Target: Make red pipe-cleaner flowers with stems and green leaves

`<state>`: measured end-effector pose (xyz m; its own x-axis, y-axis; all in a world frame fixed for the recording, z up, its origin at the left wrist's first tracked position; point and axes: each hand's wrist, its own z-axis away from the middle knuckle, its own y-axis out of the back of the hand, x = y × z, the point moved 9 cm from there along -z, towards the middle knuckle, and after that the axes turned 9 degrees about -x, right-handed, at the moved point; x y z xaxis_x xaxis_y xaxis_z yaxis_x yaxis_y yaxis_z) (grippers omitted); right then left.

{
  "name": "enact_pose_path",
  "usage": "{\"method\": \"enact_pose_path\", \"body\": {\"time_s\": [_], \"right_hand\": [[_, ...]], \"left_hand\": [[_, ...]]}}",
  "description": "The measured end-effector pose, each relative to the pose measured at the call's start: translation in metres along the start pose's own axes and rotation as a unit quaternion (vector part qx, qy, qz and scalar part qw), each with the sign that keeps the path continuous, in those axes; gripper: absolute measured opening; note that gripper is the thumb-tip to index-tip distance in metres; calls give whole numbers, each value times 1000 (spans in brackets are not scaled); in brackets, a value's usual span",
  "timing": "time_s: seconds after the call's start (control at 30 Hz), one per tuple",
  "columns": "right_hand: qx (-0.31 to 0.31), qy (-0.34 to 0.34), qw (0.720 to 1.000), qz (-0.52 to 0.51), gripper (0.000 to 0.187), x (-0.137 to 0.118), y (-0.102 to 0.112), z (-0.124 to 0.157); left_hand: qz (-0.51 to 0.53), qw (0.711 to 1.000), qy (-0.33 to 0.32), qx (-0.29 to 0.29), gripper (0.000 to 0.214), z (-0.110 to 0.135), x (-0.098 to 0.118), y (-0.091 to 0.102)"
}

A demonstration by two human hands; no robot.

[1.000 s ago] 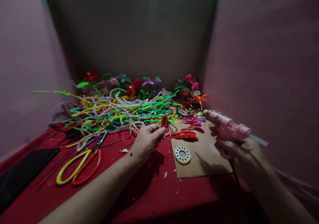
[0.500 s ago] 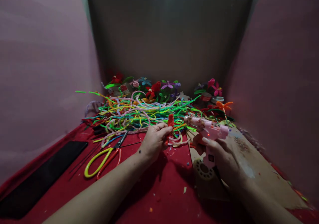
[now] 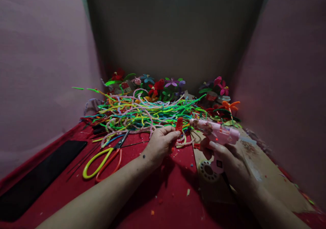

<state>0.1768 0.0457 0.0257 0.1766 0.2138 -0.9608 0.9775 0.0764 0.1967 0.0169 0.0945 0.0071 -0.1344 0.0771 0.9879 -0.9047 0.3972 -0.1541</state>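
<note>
Between thumb and fingers, my left hand [image 3: 161,142] pinches a red pipe-cleaner piece [image 3: 179,124] that stands upright above the fingertips. My right hand [image 3: 229,161] is wrapped round the handle of a pink glue gun [image 3: 219,132] with a small red light on its side. The nozzle points left, just right of the red piece, with a small gap apparent between them. A small red piece [image 3: 196,146] shows beside the right fingers; whether they hold it cannot be made out. Behind both hands lies a heap of coloured pipe cleaners [image 3: 142,115].
Scissors [image 3: 112,156] with yellow and orange handles lie left of my left hand. Farther left is a flat black slab [image 3: 46,178]. A stained board [image 3: 270,178] and a ring with holes [image 3: 209,170] lie at right. Pipe-cleaner flowers [image 3: 155,88] stand along the back.
The red piece and my left hand have shifted slightly right in view. The glue gun sits a little farther right too, still in my right hand. The view itself has moved slightly.
</note>
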Motion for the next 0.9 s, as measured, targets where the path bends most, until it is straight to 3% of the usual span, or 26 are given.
{"method": "enact_pose_path", "body": {"time_s": [0.17, 0.33, 0.53, 0.73, 0.9], "right_hand": [[6, 3, 1000, 10, 22, -9, -1, 1], [17, 0, 1000, 19, 19, -2, 2, 1], [19, 42, 998, 44, 18, 0, 1, 1], [22, 90, 994, 65, 13, -20, -3, 4], [32, 78, 993, 82, 12, -31, -3, 7]], "left_hand": [[7, 1000, -13, -12, 22, -1, 1, -1], [10, 1000, -5, -16, 23, 0, 2, -2], [47, 999, 1, -14, 23, 2, 3, -5], [57, 998, 7, 4, 19, 4, 4, -4], [36, 999, -7, 4, 17, 1, 5, -1]]}}
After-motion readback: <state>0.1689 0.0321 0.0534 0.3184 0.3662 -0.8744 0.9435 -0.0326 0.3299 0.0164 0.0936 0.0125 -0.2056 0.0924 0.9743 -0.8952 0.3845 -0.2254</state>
